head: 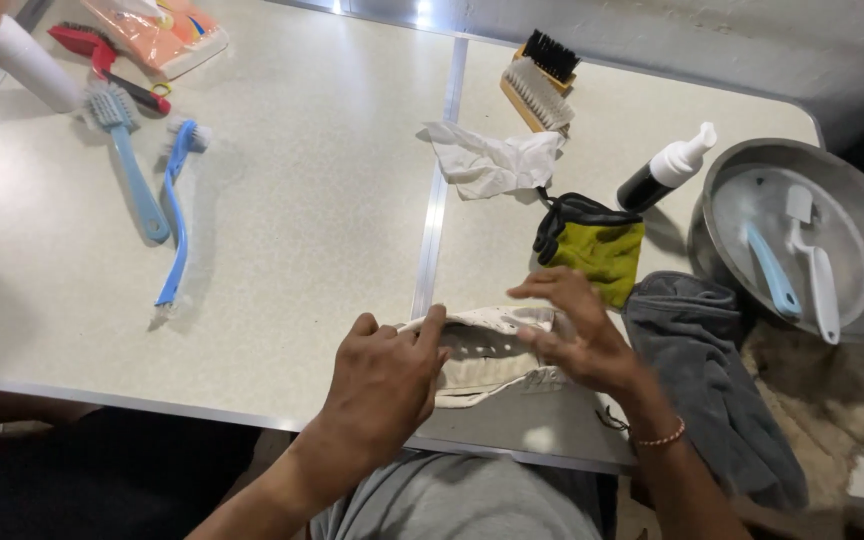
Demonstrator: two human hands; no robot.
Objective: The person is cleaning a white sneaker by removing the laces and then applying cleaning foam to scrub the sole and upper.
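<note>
A white sneaker [487, 345] lies on its side near the front edge of the speckled table [302, 230]. My left hand [382, 385] grips its heel end, thumb over the rim. Over the toe end rests my right hand [577, 335], fingers spread and slightly blurred, with a beaded bracelet at the wrist. The shoe's sole side is partly hidden behind both hands.
A yellow-green cloth with black trim [597, 250], a crumpled white tissue [492, 160], a black pump bottle [662, 170] and a wooden brush pair [540, 85] lie behind. A metal basin [857, 235] holds two brushes. A grey towel [702, 380] is right; blue brushes [147, 180] left.
</note>
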